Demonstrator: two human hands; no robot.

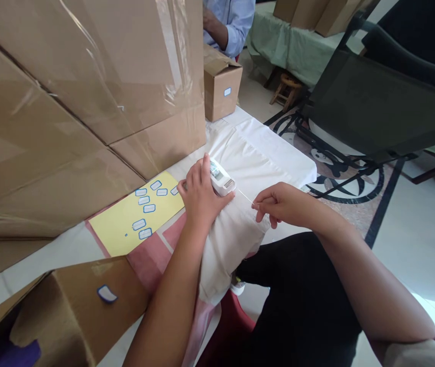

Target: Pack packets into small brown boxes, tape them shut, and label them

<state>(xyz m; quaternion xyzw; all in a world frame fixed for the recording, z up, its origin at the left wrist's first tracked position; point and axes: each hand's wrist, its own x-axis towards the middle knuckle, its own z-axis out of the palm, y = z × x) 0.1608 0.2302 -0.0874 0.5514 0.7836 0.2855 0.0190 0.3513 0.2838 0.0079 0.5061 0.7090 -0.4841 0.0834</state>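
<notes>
My left hand is closed around a small white hand-held device with a display, held over a folded white cloth on the table edge. A thin white thread or needle runs from the device's tip to my right hand. The right hand's fingers pinch the end of that thread and rest on the cloth's near fold. A yellow sheet with several small blue-edged white stickers lies just left of my left hand.
Large taped cardboard boxes fill the left. A small box stands at the table's far end, another open box at the near left. A person in a blue shirt sits beyond. A black chair stands on the right.
</notes>
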